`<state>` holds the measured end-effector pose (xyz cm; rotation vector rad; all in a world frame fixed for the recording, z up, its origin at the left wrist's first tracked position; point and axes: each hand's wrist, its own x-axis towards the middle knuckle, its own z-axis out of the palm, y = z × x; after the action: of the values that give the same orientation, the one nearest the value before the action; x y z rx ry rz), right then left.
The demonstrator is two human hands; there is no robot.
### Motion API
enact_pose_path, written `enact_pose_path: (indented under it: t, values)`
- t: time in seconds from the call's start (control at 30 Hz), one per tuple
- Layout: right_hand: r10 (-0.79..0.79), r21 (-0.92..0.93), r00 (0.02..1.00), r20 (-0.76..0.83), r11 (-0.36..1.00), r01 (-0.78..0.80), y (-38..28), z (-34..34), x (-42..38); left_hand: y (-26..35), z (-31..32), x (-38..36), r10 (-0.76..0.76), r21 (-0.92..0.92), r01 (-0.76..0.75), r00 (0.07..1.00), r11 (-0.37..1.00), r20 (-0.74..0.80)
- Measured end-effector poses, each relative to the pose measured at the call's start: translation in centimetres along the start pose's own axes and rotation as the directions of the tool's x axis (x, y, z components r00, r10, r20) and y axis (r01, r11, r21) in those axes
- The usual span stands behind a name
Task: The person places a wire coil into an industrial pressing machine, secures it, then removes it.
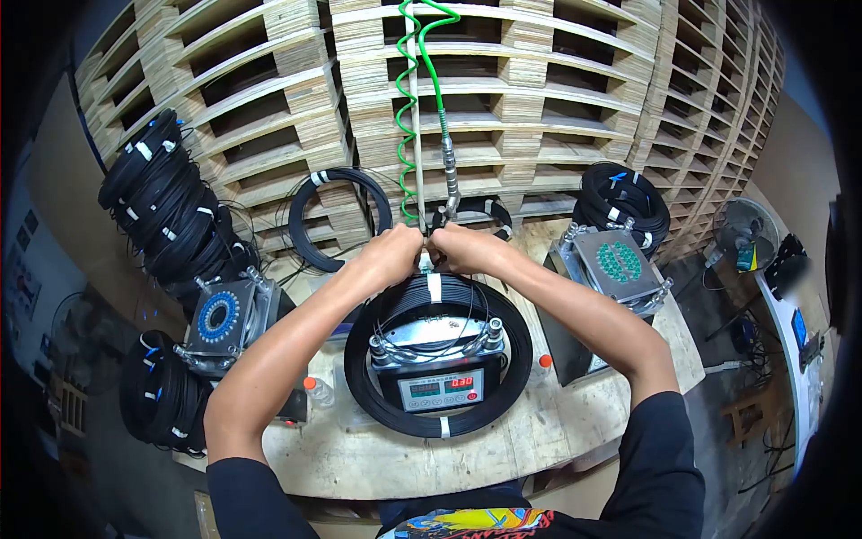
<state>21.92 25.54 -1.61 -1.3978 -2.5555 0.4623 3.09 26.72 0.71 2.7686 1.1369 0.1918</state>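
Note:
Both of my hands meet at the far side of a black cable coil (442, 426), which lies around a metal-topped device (444, 391) with a lit red display. My left hand (398, 251) is closed, its fingers curled around something too small to make out. Beside it, nearly touching, my right hand (456, 248) is also closed; what it holds is hidden. White tape (435, 287) wraps the coil just below the hands. Right above them hangs a metal air nozzle (451, 166) on a green hose (433, 72).
Stacked black coils (162, 207) stand at the left, another coil (642, 202) at the back right. Devices with a blue ring plate (218, 317) and green-dotted plate (620, 260) flank the centre. A small bottle (319, 392) stands near the left forearm. Wooden pallets (377, 67) rise behind.

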Motion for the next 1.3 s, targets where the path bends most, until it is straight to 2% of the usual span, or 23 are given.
enact_pose_path:
  t: [0.03,0.1,0.13,0.17,0.23,0.43,0.5,0.63,0.7,0.8,0.87,0.93,0.97,1.03,1.07,1.1,1.17,1.2,1.23,1.3]
  values:
    - [0.019,0.011,1.0,-0.009,1.0,-0.019,-0.1,0.1,0.0,-0.2,-0.1,0.0,0.058,-0.018,-0.057,0.998,0.998,0.014]
    - [-0.009,0.044,1.0,0.007,0.999,0.009,-0.1,-0.2,0.0,0.0,-0.7,0.0,0.075,-0.037,-0.073,0.996,0.997,0.053]
    - [-0.089,0.047,0.995,-0.05,0.995,0.092,-0.2,-0.4,-0.1,0.0,-1.0,0.0,0.097,-0.045,-0.093,0.991,0.995,0.087]
    - [-0.092,0.042,0.995,-0.032,0.995,0.093,0.3,-0.3,0.2,-0.2,-0.7,0.2,0.097,-0.043,-0.093,0.991,0.995,0.094]
    - [-0.107,0.029,0.993,-0.043,0.994,0.108,0.1,-0.6,0.1,-0.4,0.4,0.5,0.141,0.024,-0.141,0.99,0.99,0.009]
    - [-0.068,0.012,0.997,0.028,0.998,0.068,-0.7,-1.2,-0.1,-0.5,0.4,0.5,0.119,0.054,-0.122,0.992,0.991,0.05]
    - [-0.088,0.013,0.996,-0.01,0.996,0.088,-0.7,-1.1,-0.1,-0.7,0.5,0.5,0.117,-0.055,-0.114,0.992,0.992,0.042]
    - [-0.013,-0.031,1.0,-0.024,0.999,0.012,-1.3,-0.6,-0.3,-1.0,0.1,0.3,0.148,-0.157,-0.136,0.987,0.978,0.065]
    - [0.007,0.016,1.0,-0.02,1.0,-0.007,-2.5,-1.7,-1.0,-1.0,0.2,0.4,0.12,-0.088,-0.113,0.99,0.99,0.071]
    - [-0.065,-0.048,0.998,0.025,0.997,0.066,-0.5,-0.7,0.5,-1.0,0.4,1.0,0.105,-0.072,-0.099,0.991,0.992,0.079]
    - [-0.092,-0.007,0.996,0.01,0.996,0.092,-0.1,-0.6,0.4,-1.0,0.7,0.9,0.068,-0.064,-0.062,0.994,0.996,0.089]
    - [-0.112,0.027,0.994,-0.01,0.993,0.112,0.2,-0.3,0.9,-1.3,1.5,1.1,0.09,-0.056,-0.091,0.996,0.994,-0.017]
    - [-0.116,0.025,0.993,-0.011,0.993,0.117,0.3,0.0,1.2,-1.7,1.7,0.9,0.087,-0.054,-0.088,0.996,0.995,-0.02]
    - [-0.055,-0.02,0.998,-0.021,0.998,0.055,0.0,-0.1,1.3,-1.3,0.9,0.3,0.066,-0.173,-0.066,0.998,0.983,-0.006]
    - [-0.034,0.037,0.999,-0.01,0.999,0.035,0.1,-0.1,1.3,-1.7,1.1,0.3,0.072,-0.213,-0.074,0.997,0.974,-0.018]
    - [-0.051,0.047,0.998,-0.023,0.998,0.052,0.3,0.0,1.2,-1.4,0.7,0.3,0.08,-0.207,-0.084,0.996,0.975,-0.025]
    - [0.005,0.064,0.999,-0.042,0.998,-0.002,0.6,0.7,1.2,-0.9,0.2,0.0,-0.033,-0.173,0.035,0.999,0.984,0.012]
    - [-0.1,-0.005,0.99,-0.099,0.995,0.1,0.5,0.8,1.0,-1.2,0.4,-0.2,-0.029,-0.172,0.03,1.0,0.985,0.007]
    - [-0.097,-0.006,0.99,-0.098,0.995,0.097,0.5,0.8,0.8,-1.4,0.7,-0.4,-0.027,-0.174,0.028,1.0,0.984,0.007]
    - [-0.048,0.114,0.999,-0.022,0.992,0.05,0.6,0.1,0.4,-1.5,1.1,-0.5,-0.067,-0.247,0.056,0.997,0.967,-0.034]
